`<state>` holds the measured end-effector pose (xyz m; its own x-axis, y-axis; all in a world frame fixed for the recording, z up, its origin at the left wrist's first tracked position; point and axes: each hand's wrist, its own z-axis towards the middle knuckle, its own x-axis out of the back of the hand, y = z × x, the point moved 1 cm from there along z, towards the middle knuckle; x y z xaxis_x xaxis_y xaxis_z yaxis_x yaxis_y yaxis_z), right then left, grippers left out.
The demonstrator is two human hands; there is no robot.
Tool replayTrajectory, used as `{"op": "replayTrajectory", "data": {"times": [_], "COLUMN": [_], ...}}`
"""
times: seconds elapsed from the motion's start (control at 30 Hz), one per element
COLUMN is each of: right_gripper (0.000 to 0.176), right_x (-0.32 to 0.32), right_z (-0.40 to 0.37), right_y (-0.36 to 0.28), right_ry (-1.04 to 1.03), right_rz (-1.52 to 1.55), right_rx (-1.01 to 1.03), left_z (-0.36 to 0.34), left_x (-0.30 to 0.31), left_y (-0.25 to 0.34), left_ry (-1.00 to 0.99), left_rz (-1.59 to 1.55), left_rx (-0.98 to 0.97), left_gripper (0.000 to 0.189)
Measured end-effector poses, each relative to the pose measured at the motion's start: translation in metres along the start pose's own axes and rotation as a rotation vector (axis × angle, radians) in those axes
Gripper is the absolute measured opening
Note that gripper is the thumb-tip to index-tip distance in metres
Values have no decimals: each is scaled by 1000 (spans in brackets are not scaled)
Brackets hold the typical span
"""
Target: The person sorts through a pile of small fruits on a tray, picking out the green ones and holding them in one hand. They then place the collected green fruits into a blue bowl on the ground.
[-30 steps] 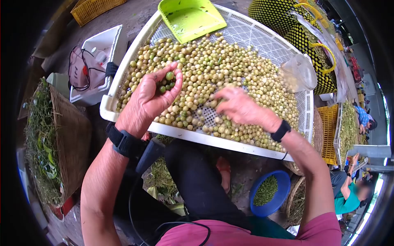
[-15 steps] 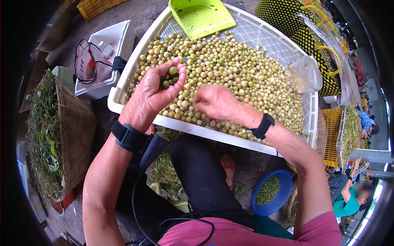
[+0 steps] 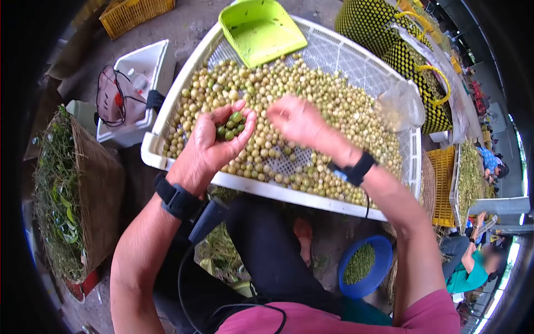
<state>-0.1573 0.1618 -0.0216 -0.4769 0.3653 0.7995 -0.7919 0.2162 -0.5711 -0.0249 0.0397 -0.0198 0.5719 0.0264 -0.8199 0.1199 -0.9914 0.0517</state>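
Observation:
My left hand [image 3: 210,139] is cupped palm up over the tray, its fingers curled around several round green fruits [image 3: 230,127]. To its right, my right hand [image 3: 300,121] hovers over the pile, its fingers smeared by motion. Beneath both spreads a layer of small round fruits [image 3: 345,117], mostly pale yellow with some green ones. They lie in a white mesh tray [image 3: 295,201] whose holed bottom shows through below my right hand. At the tray's far edge rests a lime-green dustpan [image 3: 266,36]. A clear plastic container [image 3: 401,106] lies at the right end.
A blue bowl [image 3: 384,270] of small green fruits stands below the tray at right. Left are a woven basket [image 3: 100,192] full of greenery and a white foam box [image 3: 161,69]. Black-and-yellow bags [image 3: 361,25] stand beyond the tray. A person in green [image 3: 471,273] sits far right.
My right hand has lifted up and away from the pile, baring a patch of tray bottom. My left hand has turned more open, showing more green fruits. The view has shifted slightly.

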Motion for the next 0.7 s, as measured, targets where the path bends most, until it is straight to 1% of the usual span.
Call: {"op": "replayTrajectory", "data": {"times": [0.03,0.07,0.1,0.17,0.2,0.23,0.3,0.33,0.4,0.43,0.5,0.57,0.6,0.63,0.67,0.7], "right_gripper": [11,16,20,34,39,38,34,30,30,22,18,18,18,19,20,23], "right_x": [-13,-24,-37,-67,-70,-72,-71,-61,-36,-23,-1,6,-3,-8,-24,-36], "right_z": [-5,-6,-5,0,0,2,2,1,-4,-4,5,34,49,67,85,104], "right_y": [-1,-4,-8,-12,-18,-16,-5,2,19,23,25,26,29,20,22,20], "right_ry": [-30,-80,-132,-162,-210,-219,-242,-354,-476,-501,-475,-415,-214,-193,-89,-54], "right_rz": [-80,-63,-45,-66,-120,-100,-66,-109,-159,-146,-296,-166,-245,-180,-194,-182], "right_rx": [31,125,220,479,493,508,528,478,443,383,281,120,223,122,198,208], "left_z": [-2,-7,-5,-10,-14,-15,-17,-19,-23,-25,-27,-31,-31,-29,-26,-24], "left_x": [-3,-9,-6,-7,-8,-6,-3,-1,1,2,4,0,-2,-2,-2,-2], "left_y": [6,9,17,29,33,38,48,52,57,61,66,67,66,66,65,63], "left_ry": [-7,22,-10,-8,6,-17,14,13,20,18,-5,1,-9,-8,-10,-14], "left_rz": [15,11,-12,-43,-69,-74,-95,-89,-86,-84,-90,-79,-79,-108,-116,-123], "left_rx": [-13,-62,-60,-102,-125,-134,-157,-163,-157,-160,-141,-159,-161,-139,-146,-151], "left_gripper": [20,20,19,20,20,19,19,19,19,19,18,19,20,21,21,21]}}
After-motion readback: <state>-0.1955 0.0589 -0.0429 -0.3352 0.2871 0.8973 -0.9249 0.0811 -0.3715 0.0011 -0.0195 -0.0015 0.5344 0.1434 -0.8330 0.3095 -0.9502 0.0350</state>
